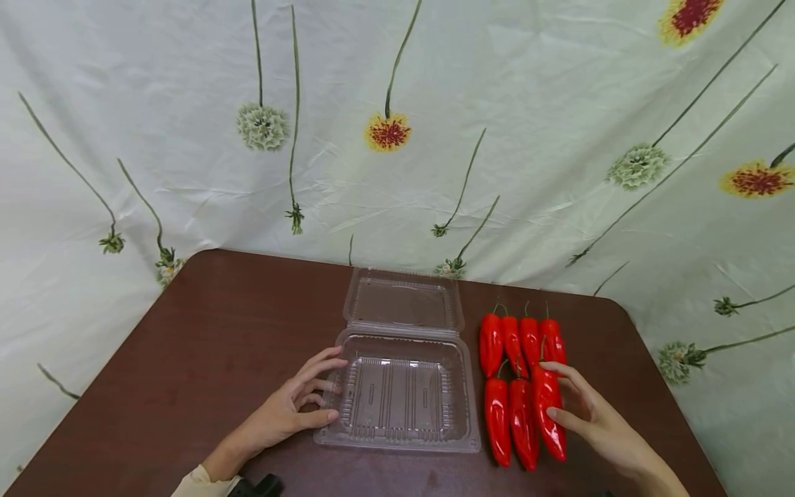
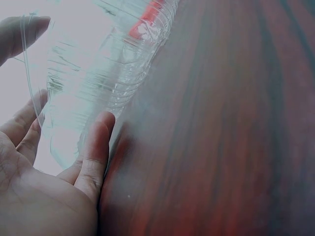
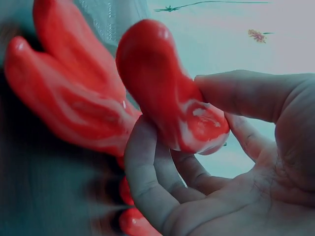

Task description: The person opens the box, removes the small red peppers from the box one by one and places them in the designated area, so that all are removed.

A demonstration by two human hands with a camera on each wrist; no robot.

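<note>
A clear plastic clamshell box (image 1: 397,442) stands on the table with its lid (image 1: 404,300) folded back behind it. My left hand (image 1: 292,400) rests at the box's left edge, fingers spread and fairly straight; in the left wrist view its fingers (image 2: 96,152) are beside the clear wall. On the right, my right hand (image 1: 590,411) pinches a glossy red chili pepper (image 1: 546,411) between thumb and fingers. The right wrist view shows this pepper (image 3: 152,73) raised past its neighbours. More red peppers (image 1: 497,421) lie in two rows between the box and that hand.
The dark brown wooden table (image 1: 217,331) reaches back to a pale cloth (image 1: 528,90) printed with flowers. A black strap piece (image 1: 263,485) shows by the left wrist.
</note>
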